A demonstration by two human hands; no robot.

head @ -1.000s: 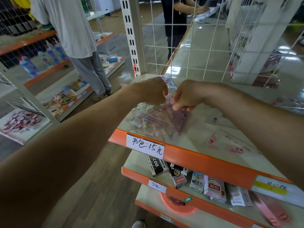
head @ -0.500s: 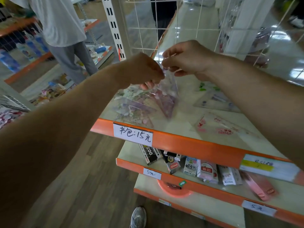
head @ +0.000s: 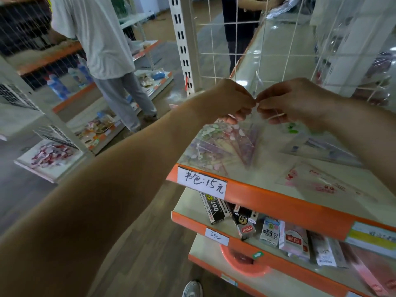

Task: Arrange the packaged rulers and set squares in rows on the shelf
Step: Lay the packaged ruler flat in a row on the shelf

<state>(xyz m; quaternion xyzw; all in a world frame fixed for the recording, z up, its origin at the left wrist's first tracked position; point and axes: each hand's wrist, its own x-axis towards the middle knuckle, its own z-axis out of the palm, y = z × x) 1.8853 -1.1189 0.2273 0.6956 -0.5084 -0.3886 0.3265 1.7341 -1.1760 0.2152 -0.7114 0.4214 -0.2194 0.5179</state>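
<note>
Above the left end of the top shelf (head: 267, 174), the left hand (head: 230, 101) and the right hand (head: 293, 101) meet, fingertip to fingertip. Both hands have curled fingers, and both pinch the top edge of a clear packet (head: 242, 136). The thumbs are tucked behind the hands, so I cannot see how they press. The packet hangs down from the pinch over the shelf. Inside it are see-through set squares with pink and green specks, but they are blurry and I cannot count them. More flowery see-through things lie under it, and I cannot tell where the held packet ends and they begin.

Two more packets lie flat on the same shelf, to the right. The packet with green marks (head: 317, 144) is partly hidden under the right arm. The packet with red marks (head: 315, 183) lies nearer the front, and its clear edges are hard to find.

A white price tag (head: 202, 183) with handwriting sticks on the orange strip (head: 289, 206). Small boxes (head: 246, 224) stand on the lower shelf (head: 185, 202), and the strip hides their tops. A pink bowl (head: 242, 262) peeks out lower still. A wire grid (head: 287, 54) stands behind the hands. A person in a white shirt (head: 96, 39) stands at the left, cut off at the shoulders. Another person in dark clothes (head: 237, 16) stands behind the grid, also cut off. A grey shoe (head: 192, 289) shows at the bottom edge
</note>
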